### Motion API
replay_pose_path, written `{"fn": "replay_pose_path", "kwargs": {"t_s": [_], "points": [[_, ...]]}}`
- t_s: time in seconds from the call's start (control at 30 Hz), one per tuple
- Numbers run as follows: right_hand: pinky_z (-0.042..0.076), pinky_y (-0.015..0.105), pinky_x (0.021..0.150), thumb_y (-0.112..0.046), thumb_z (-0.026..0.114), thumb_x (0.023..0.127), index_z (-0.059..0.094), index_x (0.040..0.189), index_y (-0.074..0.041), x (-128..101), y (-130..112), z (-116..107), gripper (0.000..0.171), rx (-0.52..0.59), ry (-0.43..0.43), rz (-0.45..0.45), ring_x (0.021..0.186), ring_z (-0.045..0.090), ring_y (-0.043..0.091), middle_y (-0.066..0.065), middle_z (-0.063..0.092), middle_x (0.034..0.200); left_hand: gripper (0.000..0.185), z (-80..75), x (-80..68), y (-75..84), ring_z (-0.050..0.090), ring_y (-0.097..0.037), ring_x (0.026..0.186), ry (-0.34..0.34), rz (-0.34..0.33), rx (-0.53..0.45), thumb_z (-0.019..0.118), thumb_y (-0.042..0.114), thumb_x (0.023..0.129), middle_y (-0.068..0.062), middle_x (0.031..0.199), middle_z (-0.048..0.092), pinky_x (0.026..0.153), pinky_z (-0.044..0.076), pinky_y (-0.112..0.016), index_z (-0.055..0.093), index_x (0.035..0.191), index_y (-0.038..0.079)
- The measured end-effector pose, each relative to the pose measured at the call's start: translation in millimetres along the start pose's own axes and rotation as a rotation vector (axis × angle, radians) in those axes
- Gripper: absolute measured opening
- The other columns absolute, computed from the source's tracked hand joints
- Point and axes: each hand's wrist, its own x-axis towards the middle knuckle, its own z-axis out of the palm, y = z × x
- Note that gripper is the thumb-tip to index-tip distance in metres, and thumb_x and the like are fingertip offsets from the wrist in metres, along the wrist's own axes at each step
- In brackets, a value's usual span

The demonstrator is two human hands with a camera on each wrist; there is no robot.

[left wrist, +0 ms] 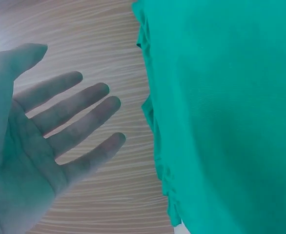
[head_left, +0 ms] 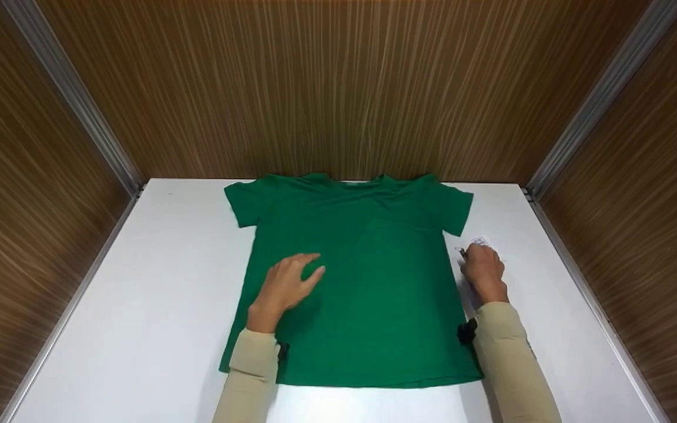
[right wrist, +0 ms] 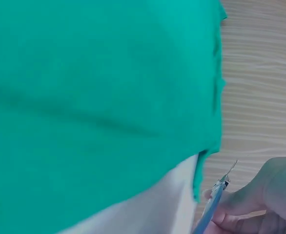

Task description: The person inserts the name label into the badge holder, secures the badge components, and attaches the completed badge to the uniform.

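1. A green short-sleeved cloth T-shirt lies spread flat on a white surface, its neckline at the far edge, next to a brown wood-grain back panel.
2. The left hand is above the left half of the T-shirt, thumb apart from the fingers; the left wrist view shows its fingers spread, holding nothing.
3. The right hand is just beside the T-shirt's right edge, below the right sleeve, pinching a slim bluish object with a thin pointed tip; its exact kind is unclear.
4. A small white printed tag shows just beyond the right hand's fingers; whether they hold it cannot be told.
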Motion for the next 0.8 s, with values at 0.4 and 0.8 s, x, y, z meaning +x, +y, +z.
{"fn": "replay_pose_path", "kwargs": {"t_s": [0.4, 0.8], "points": [[0.052, 0.059, 0.073, 0.008, 0.054, 0.090, 0.069, 0.112, 0.010, -17, -44, -36, 0.027, 0.119, 0.134, -0.164, 0.092, 0.064, 0.043, 0.029, 0.067, 0.102, 0.045, 1.9, 3.2, 2.4, 0.057, -0.035, 0.137, -0.037, 0.007, -0.075, 0.061, 0.033, 0.105, -0.015, 0.147, 0.061, 0.115, 0.045, -0.055, 0.060, 0.144, 0.010], [0.052, 0.051, 0.079, 0.004, 0.057, 0.099, 0.068, 0.110, 0.010, -27, -81, -39, 0.017, 0.331, 0.244, -0.337, 0.092, 0.065, 0.039, 0.027, 0.067, 0.102, 0.044, 3.6, 5.1, 6.6, 0.059, -0.034, 0.135, -0.030, 0.048, -0.093, 0.060, 0.033, 0.105, -0.015, 0.145, 0.062, 0.113, 0.047, -0.053, 0.060, 0.144, 0.011]]}}
